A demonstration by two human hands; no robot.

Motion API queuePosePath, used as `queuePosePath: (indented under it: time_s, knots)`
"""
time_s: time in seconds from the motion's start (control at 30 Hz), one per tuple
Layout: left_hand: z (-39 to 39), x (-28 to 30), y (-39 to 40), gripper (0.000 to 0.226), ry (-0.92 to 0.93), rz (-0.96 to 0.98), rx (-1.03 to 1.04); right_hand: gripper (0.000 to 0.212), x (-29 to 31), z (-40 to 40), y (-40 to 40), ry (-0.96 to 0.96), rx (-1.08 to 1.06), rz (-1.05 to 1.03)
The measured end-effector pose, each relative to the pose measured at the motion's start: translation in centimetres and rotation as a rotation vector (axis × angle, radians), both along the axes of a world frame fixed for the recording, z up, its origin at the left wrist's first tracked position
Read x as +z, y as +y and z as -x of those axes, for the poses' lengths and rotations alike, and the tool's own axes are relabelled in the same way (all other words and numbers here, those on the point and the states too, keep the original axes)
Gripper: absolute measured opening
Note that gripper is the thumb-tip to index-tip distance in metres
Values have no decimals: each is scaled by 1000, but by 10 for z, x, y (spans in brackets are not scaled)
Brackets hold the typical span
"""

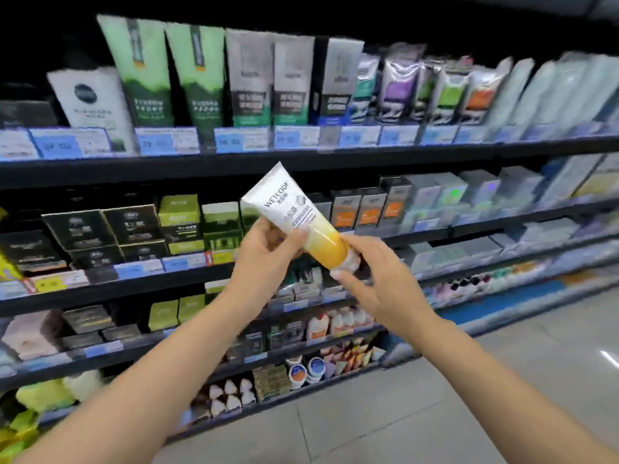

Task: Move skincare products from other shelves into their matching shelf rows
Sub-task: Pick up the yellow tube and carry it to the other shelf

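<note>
A white tube fading to orange-yellow point(294, 212) is held tilted in front of the shelving, crimped end up-left, cap down-right. My left hand point(268, 256) grips its middle, thumb across the front. My right hand point(371, 279) pinches the cap end from below-right. The top shelf row point(301, 152) carries standing tubes: green ones point(167, 72), grey ones point(268, 82) and smaller silver ones point(435, 88). The row behind the tube holds black, green and orange-marked boxes point(365, 209).
Lower shelves carry boxes, jars and small packets point(301, 366). Blue price labels line each shelf edge. Grey tiled floor point(435, 396) runs along the right. The shelving stretches away to the right, blurred.
</note>
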State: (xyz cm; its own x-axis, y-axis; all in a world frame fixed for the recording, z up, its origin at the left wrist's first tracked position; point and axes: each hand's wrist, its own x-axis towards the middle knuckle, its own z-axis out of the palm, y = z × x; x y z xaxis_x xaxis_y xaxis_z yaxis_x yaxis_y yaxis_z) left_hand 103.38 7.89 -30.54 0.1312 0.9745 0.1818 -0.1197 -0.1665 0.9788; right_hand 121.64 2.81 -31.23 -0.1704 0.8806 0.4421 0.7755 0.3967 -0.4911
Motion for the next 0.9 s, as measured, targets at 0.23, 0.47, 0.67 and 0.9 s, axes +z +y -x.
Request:
queuePosePath:
  time_s: [0.23, 0.47, 0.67, 0.9]
  knots:
    - [-122, 97, -6, 23, -65, -257, -187, 65, 88, -103, -26, 156, -185, -101]
    - [-273, 145, -35, 37, -123, -352, -346, 60, 143, -246, -80, 45, -298, -160]
    - [-390, 151, -66, 42, -171, -297, -453, 59, 170, -358, -125, -108, -417, -135]
    - [-496, 177, -74, 32, -177, -344, -492, 59, 203, -447, -127, -88, -446, -192]
